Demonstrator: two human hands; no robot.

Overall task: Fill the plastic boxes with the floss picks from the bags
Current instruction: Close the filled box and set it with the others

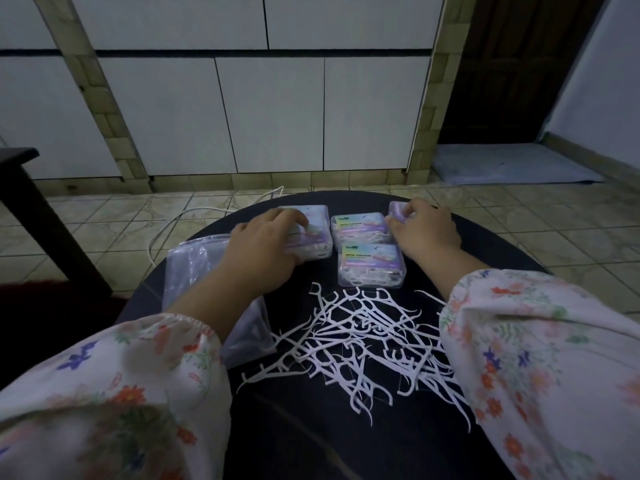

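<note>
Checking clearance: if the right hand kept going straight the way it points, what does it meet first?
The right hand points up-left onto a small purple box it already grips; beyond that, likely just the table's far edge, though depth is unclear.

The scene is dim, with a cool bluish cast and no strong shadows; the light is soft and even. The wall point(270, 109) is the brightest area, while the door point(512, 64) and the table point(311, 445) fall nearly black. White picks point(363, 337) stand out sharply. Wide-angle distortion bows lines near the edges, and the sleeves point(104, 393) at the bottom look soft.
</note>
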